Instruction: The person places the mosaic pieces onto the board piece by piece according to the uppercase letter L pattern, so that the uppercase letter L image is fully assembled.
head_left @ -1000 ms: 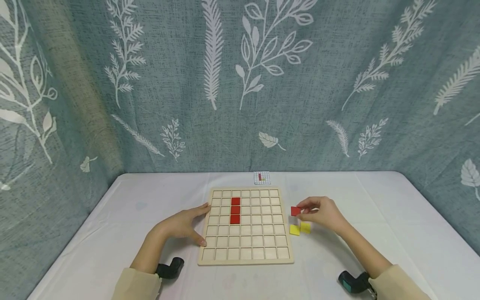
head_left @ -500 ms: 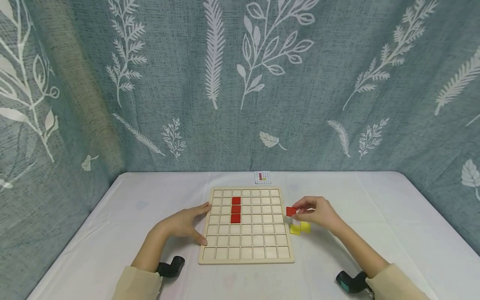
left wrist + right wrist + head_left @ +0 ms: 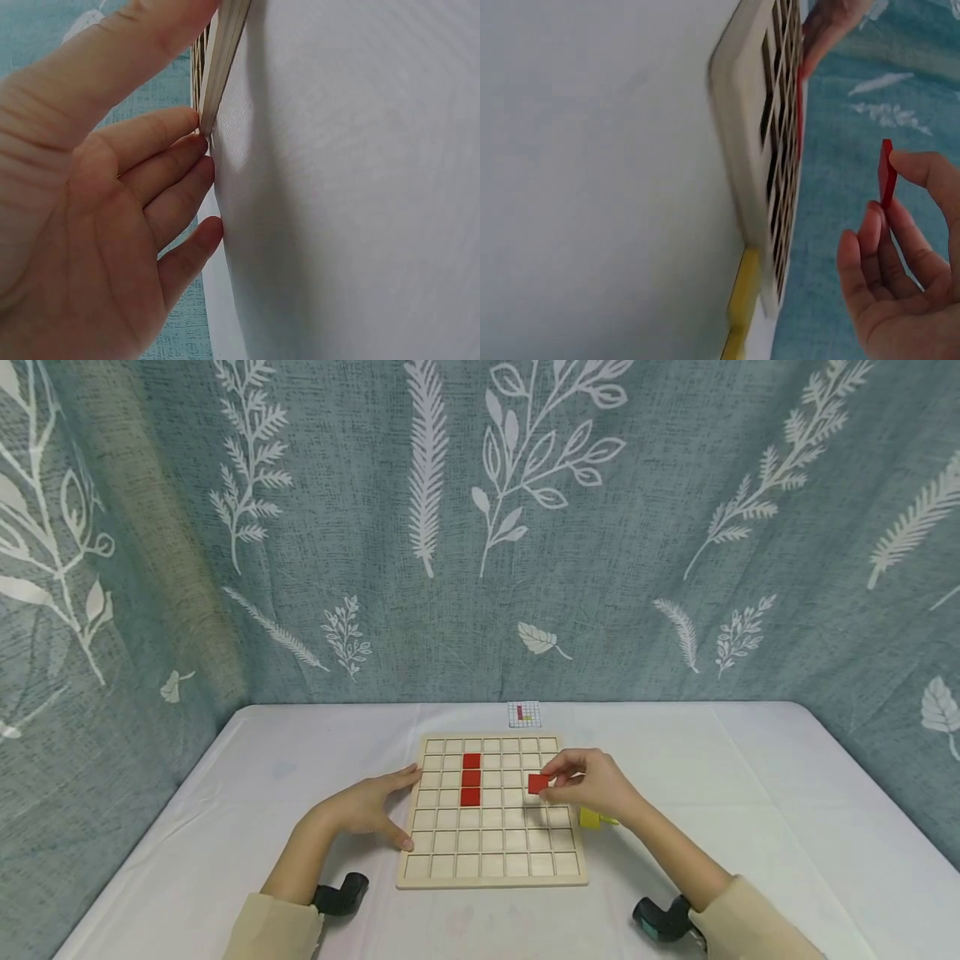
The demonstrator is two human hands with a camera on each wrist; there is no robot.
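Note:
A pale wooden grid board lies flat on the table. Three red square tiles sit in its cells, stacked in one column left of centre. Between thumb and fingers my right hand pinches another red tile, held above the board's right part. The right wrist view shows that red tile edge-on in the pinch. My left hand rests against the board's left edge, fingers and thumb spread. In the left wrist view its fingertips touch the board's side.
Beside the board's right edge lie yellow tiles, partly covered by my right hand. A small card with a printed grid lies behind the board. White cloth covers the table, and a patterned teal curtain hangs behind.
My right hand has carried the red tile leftward, from beside the board to above its right part. The left hand stays at the board's edge.

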